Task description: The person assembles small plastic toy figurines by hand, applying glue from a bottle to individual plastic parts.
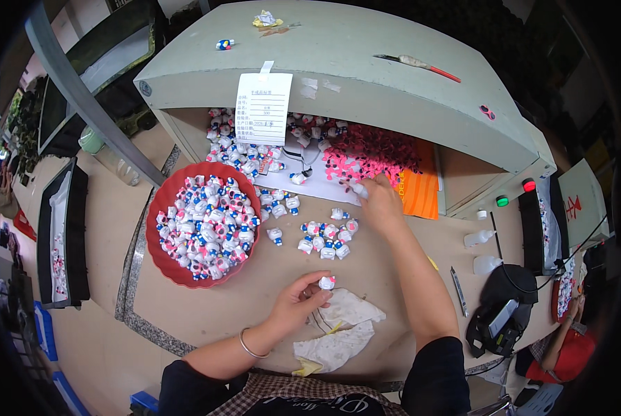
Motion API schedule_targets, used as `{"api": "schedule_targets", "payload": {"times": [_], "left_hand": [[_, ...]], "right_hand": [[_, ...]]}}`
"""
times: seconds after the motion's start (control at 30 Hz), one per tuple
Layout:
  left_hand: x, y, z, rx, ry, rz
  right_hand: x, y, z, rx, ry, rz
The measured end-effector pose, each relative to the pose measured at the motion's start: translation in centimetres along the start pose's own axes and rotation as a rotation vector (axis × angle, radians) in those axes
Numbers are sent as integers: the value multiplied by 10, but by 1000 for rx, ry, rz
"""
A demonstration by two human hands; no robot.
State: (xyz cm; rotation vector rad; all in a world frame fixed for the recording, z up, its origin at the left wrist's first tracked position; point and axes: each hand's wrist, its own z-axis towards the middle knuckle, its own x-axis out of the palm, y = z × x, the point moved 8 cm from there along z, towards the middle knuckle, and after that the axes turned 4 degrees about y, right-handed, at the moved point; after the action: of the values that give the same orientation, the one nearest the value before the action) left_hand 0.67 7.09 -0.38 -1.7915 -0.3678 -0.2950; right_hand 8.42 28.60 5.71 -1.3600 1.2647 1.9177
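Observation:
My left hand [302, 298] pinches a small white toy figurine [327, 283] between thumb and fingers, above a crumpled stained cloth [345, 326]. My right hand [382, 201] reaches to the front of the shelf opening, its fingers closed around a small whitish thing [357, 189] whose kind I cannot make out. Just beyond it lies a heap of small pink pieces with dark spots [373, 152]. Several figurines in white, blue and pink [328, 239] stand and lie loose between my hands. More white figurines [241, 149] fill the left of the shelf opening.
A red scalloped bowl [159, 260] full of figurines stands at left. The grey-green shelf unit [366, 76] carries a paper label [262, 111]. At right are small bottles [479, 238], a utility knife [459, 291] and a black bag [501, 305]. Another person [567, 353] sits far right.

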Motion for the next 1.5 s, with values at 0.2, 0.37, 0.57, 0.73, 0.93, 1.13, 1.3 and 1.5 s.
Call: {"api": "schedule_targets", "payload": {"times": [0.2,0.37,0.57,0.73,0.93,1.13,1.3,1.5], "left_hand": [[0,-1,1,3,11,-5],[-3,-1,1,15,7,12],[2,2,4,5,11,14],[-4,1,-1,38,-18,-17],[1,1,0,44,27,33],[7,0,3,65,52,100],[8,-7,1,108,45,237],[2,2,3,-14,60,29]], "right_hand": [[-15,-1,1,-61,-101,92],[-38,-31,-12,0,-287,330],[-38,-57,-21,-26,-321,46],[-46,-60,-39,250,-119,739],[0,5,-149,427,349,1201],[35,24,-173,504,351,1344],[44,24,-173,492,335,1321],[46,21,-172,473,269,1215]]}}
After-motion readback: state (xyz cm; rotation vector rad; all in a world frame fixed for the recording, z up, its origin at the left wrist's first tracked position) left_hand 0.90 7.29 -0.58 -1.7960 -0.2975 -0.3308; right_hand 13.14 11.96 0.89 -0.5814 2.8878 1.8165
